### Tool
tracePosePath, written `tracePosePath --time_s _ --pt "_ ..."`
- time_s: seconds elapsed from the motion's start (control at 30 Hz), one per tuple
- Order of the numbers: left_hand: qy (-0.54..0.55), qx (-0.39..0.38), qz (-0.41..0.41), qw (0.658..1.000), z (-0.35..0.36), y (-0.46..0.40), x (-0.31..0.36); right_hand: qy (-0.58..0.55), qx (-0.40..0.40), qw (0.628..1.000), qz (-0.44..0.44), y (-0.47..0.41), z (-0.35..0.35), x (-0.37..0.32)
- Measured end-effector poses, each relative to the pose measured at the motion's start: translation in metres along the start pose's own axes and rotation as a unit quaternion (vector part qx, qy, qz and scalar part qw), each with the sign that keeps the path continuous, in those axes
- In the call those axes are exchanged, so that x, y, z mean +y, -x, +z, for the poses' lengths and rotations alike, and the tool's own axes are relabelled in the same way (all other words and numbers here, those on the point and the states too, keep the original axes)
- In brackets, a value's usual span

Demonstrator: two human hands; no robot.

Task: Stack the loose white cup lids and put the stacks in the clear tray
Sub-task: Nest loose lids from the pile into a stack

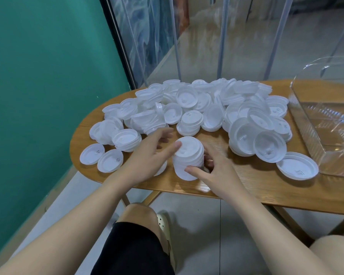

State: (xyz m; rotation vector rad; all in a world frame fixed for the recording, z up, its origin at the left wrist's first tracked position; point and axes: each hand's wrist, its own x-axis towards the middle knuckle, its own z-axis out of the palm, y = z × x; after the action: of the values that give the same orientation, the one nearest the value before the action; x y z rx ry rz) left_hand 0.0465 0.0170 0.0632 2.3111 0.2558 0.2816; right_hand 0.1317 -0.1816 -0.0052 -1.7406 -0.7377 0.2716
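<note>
A person's two bare hands close around a short stack of white plastic cup lids (188, 157) standing near the front edge of an oval light-wood table (246, 181), just below the centre of the frame. The left hand (149, 155) reaches in from the lower left, its thumb laid across the top lid and its fingers curled behind the stack's far side. The right hand (214, 169) comes in from the lower right, its thumb pressed against the stack's near side and its fingers wrapped round the right side. Behind them, a broad heap of loose white cup lids (203, 108) spreads across the middle of the frame, some already nested in small piles, others lying singly near the table's left edge. At the right edge of the frame stands the clear plastic tray (306, 124), on the table and just beside the heap. A teal wall (48, 76) fills the upper left.
</note>
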Motion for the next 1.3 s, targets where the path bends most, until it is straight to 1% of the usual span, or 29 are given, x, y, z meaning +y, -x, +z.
tracePosePath --time_s 0.03,0.1,0.13,0.2,0.27,0.33,0.43,0.5,0.6,0.73,0.9,0.97,1.1,1.2,1.3 --pt "0.005 0.012 -0.008 1.0 -0.004 0.003 -0.005 0.0 -0.002 1.0 0.003 0.0 0.0 0.0" --pt "-0.023 0.02 -0.024 0.999 -0.013 0.008 -0.019 0.003 -0.006 1.0 0.009 -0.002 0.001 0.002" --pt "-0.053 0.008 -0.034 0.998 -0.017 0.011 -0.028 0.005 -0.007 1.0 0.011 -0.002 0.002 0.003" --pt "-0.119 -0.041 -0.052 0.991 -0.022 0.018 -0.04 0.013 -0.007 1.0 0.012 -0.003 0.003 0.005" --pt "-0.174 -0.079 -0.04 0.981 -0.023 0.024 -0.047 0.024 -0.006 1.0 0.01 -0.003 0.004 0.006" --pt "-0.211 -0.09 -0.019 0.973 -0.019 0.028 -0.05 0.033 -0.004 0.999 0.011 -0.003 0.004 0.005" --pt "-0.226 -0.055 0.0 0.973 -0.016 0.026 -0.05 0.036 -0.005 0.999 0.015 -0.003 0.003 0.007" --pt "-0.225 -0.041 -0.006 0.973 -0.016 0.022 -0.051 0.037 -0.009 0.999 0.017 -0.003 0.004 0.009" --pt "-0.234 -0.066 -0.035 0.969 -0.017 0.015 -0.049 0.051 -0.009 0.999 0.018 -0.003 0.003 0.011" --pt "-0.287 -0.098 -0.046 0.952 -0.016 0.009 -0.045 0.063 -0.009 0.998 0.02 -0.004 0.003 0.011" --pt "-0.326 -0.093 -0.062 0.939 -0.014 0.005 -0.04 0.065 -0.008 0.998 0.021 -0.005 0.003 0.013" --pt "-0.311 -0.078 -0.059 0.945 -0.015 0.002 -0.038 0.067 -0.008 0.998 0.019 -0.005 0.003 0.013" --pt "-0.162 -0.002 -0.043 0.986 -0.02 0.001 -0.025 0.063 -0.008 0.998 0.019 -0.004 0.003 0.013" --pt "-0.085 0.035 -0.025 0.995 -0.023 0.003 -0.011 0.065 -0.007 0.998 0.017 -0.004 0.003 0.013" --pt "-0.057 0.062 0.01 0.996 -0.025 0.005 -0.001 0.06 -0.011 0.998 0.014 -0.004 0.004 0.013"
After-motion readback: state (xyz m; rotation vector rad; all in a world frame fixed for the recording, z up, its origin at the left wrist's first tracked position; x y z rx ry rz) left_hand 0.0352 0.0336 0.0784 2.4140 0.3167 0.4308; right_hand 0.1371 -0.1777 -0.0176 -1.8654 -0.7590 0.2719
